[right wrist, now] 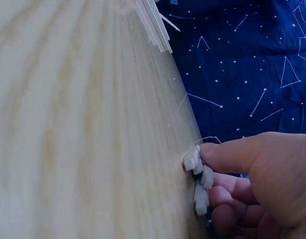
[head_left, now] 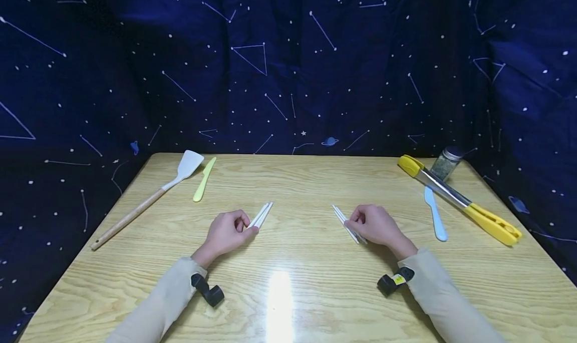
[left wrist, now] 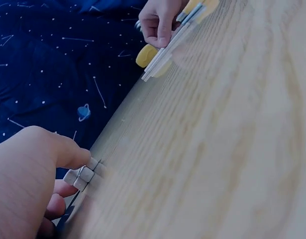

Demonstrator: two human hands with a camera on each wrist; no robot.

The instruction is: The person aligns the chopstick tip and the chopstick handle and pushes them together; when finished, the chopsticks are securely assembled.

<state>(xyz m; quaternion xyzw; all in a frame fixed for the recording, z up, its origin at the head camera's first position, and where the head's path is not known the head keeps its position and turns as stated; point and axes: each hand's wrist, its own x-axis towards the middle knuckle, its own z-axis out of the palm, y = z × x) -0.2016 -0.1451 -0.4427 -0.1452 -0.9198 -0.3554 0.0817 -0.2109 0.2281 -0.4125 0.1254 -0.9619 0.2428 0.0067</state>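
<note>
Left of the table's middle, my left hand [head_left: 229,231] pinches a small bundle of white chopsticks [head_left: 265,214] between thumb and fingers. Their tips point away and to the right. My right hand [head_left: 373,225] likewise pinches thin white chopsticks [head_left: 341,217], tips angled away and to the left. Blunt squarish ends of the chopsticks [left wrist: 86,174] show beside my left thumb in the left wrist view. In the right wrist view, pale chopstick ends [right wrist: 192,160] poke out under my right thumb, some set apart from others. Both bundles are low over the table, partly covered by the fingers.
A white spatula [head_left: 189,163] with a wooden handle and a yellow-green knife [head_left: 205,179] lie at left. At right are a blue knife [head_left: 435,214], yellow-tipped tongs [head_left: 451,193] and a spice jar [head_left: 446,163]. A starry dark cloth [head_left: 288,82] hangs behind the wooden table [head_left: 297,183].
</note>
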